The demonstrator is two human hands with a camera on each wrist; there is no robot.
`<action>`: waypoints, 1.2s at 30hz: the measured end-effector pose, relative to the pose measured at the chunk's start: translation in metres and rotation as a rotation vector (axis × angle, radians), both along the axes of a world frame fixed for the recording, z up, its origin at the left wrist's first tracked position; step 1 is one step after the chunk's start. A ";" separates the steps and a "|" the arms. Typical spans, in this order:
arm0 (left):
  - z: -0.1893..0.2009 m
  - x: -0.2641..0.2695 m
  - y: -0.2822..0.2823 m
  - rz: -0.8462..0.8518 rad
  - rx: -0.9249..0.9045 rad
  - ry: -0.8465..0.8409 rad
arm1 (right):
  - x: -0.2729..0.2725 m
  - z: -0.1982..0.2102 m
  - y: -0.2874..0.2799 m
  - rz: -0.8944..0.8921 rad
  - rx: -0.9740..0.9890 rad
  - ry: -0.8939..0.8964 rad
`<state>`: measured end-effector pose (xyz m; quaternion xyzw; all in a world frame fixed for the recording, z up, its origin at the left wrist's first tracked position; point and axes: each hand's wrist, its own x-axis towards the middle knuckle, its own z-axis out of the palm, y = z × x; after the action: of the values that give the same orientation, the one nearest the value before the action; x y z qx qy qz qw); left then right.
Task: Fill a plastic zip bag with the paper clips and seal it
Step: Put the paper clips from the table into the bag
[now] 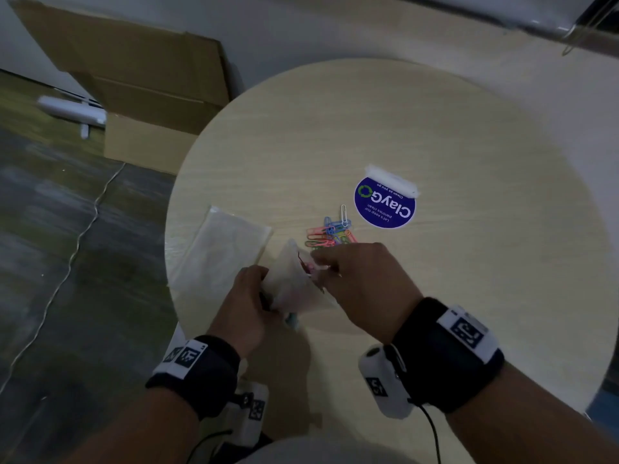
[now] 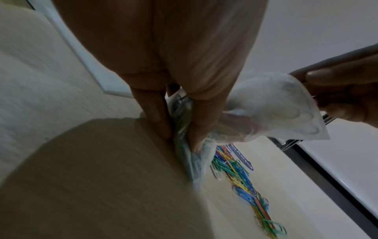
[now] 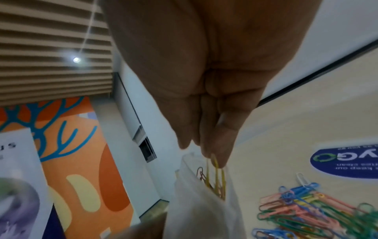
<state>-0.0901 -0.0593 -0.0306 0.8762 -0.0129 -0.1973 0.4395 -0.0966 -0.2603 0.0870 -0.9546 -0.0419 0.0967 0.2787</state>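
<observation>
Two hands work near the table's [image 1: 435,135] front edge: the left hand [image 1: 246,306] grips the limp, slippery zip bag [image 1: 288,283] low down, best held by its rim, while the right hand [image 1: 361,283] pinches light, stiff paper clips [image 3: 216,176] into its mouth.

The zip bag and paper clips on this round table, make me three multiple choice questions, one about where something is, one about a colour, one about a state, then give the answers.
1. Where does the loose clip pile lie?
A. beside the blue sticker
B. on the floor
C. in the cardboard box

2. What colour are the clips the right hand pinches?
A. black
B. yellow
C. white

3. How is the zip bag?
A. sealed, lying flat
B. folded away
C. open, gripped by the left hand

Answers: A, the head view shows the pile next to the sticker; B, the right wrist view shows yellow clips; C, clips enter its mouth.
</observation>
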 end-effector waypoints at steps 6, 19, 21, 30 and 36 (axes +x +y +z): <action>0.001 -0.004 0.012 0.031 -0.010 0.111 | 0.035 -0.027 -0.043 -0.398 0.251 0.036; -0.004 -0.010 0.027 0.140 -0.097 0.207 | 0.102 -0.113 -0.032 -0.198 -0.175 0.228; -0.004 -0.009 0.029 0.121 -0.104 0.200 | 0.093 -0.114 -0.031 -0.113 -0.180 0.219; -0.003 -0.007 0.030 0.074 -0.073 0.167 | 0.045 -0.114 -0.031 -0.043 -0.280 0.202; -0.001 -0.005 0.022 0.039 -0.056 0.137 | 0.042 -0.108 -0.031 -0.090 -0.187 0.207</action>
<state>-0.0954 -0.0375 -0.0321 0.8480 0.0287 -0.2480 0.4675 -0.0544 -0.2916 -0.0205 -0.9621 0.0393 0.1857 0.1956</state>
